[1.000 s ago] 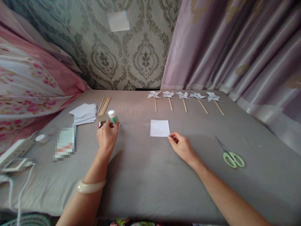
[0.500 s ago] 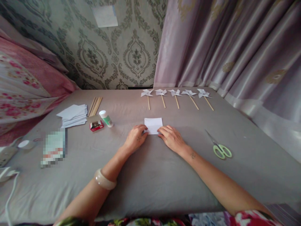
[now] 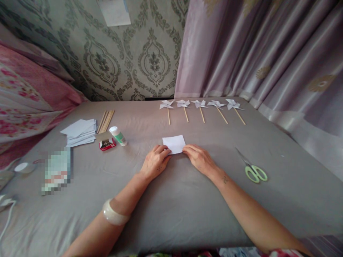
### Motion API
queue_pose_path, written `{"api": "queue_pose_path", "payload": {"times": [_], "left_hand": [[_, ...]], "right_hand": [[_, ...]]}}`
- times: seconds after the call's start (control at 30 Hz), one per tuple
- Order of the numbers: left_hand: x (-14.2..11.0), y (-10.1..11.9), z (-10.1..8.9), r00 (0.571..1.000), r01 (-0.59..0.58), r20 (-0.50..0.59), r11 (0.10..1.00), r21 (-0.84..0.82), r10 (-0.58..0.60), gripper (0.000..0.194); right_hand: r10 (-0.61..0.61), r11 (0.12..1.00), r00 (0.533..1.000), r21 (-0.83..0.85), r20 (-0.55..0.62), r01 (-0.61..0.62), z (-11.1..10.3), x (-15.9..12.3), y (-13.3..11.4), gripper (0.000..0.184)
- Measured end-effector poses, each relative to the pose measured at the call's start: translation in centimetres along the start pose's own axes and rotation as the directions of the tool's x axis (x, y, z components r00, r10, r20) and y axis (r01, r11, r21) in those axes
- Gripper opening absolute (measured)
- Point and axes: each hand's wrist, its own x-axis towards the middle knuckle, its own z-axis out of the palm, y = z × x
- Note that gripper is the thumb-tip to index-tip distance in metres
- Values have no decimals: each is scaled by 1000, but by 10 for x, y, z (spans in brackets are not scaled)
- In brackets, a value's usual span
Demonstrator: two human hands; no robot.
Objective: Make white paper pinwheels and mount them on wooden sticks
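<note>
A small white sheet of paper (image 3: 174, 143) lies slightly turned on the grey cloth between my hands. My left hand (image 3: 155, 160) pinches its near left corner between thumb and fingers. At the near right corner, my right hand (image 3: 200, 157) has its fingers pressed together on the paper's edge. The fingertips cover both near corners. To the left stand a glue stick (image 3: 118, 136) with a white cap and a small red box (image 3: 107, 144). Scissors (image 3: 253, 169) with green handles rest to the right.
Several paper pinwheels (image 3: 200, 104) on sticks line the back. At the left are a stack of white paper (image 3: 81, 132), several wooden sticks (image 3: 106, 121), a blurred-out packet (image 3: 57, 169) and a white cable (image 3: 9, 214). A curtain (image 3: 227, 46) hangs at the back right.
The paper has turned slightly, its right side tilting up. My right hand has shifted a little right, to the paper's near right corner. The view has moved slightly.
</note>
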Motion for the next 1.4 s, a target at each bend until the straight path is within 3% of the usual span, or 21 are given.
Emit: {"api": "queue_pose_path", "payload": {"times": [0.17, 0.33, 0.43, 0.57, 0.87, 1.2, 1.4], "left_hand": [[-1, 9, -3, 994, -100, -31, 988, 115, 104, 25], [-1, 19, -6, 991, -131, 5, 974, 186, 132, 25], [-2, 24, -7, 991, -131, 35, 974, 188, 126, 23], [-3, 26, -7, 994, -91, 79, 983, 157, 80, 22], [-10, 40, -7, 975, 123, 174, 989, 84, -136, 18], [-11, 48, -6, 966, 129, 207, 982, 137, -156, 20], [-8, 48, -8, 956, 157, 229, 980, 125, -182, 19]], "right_hand": [[-22, 998, 1000, 55, 16, 21, -2, -2, 1, 19], [12, 1000, 1000, -12, -24, -13, -5, -1, -21, 13], [1, 1000, 999, -2, 37, -1, -2, -1, -35, 10], [27, 999, 996, 32, 87, -30, 5, -2, -39, 15], [177, 952, 984, 247, 33, -180, 10, -3, -32, 18], [430, 819, 895, 366, 120, -442, 13, 9, -29, 11], [520, 774, 843, 343, 135, -532, 12, 19, -27, 10]]}}
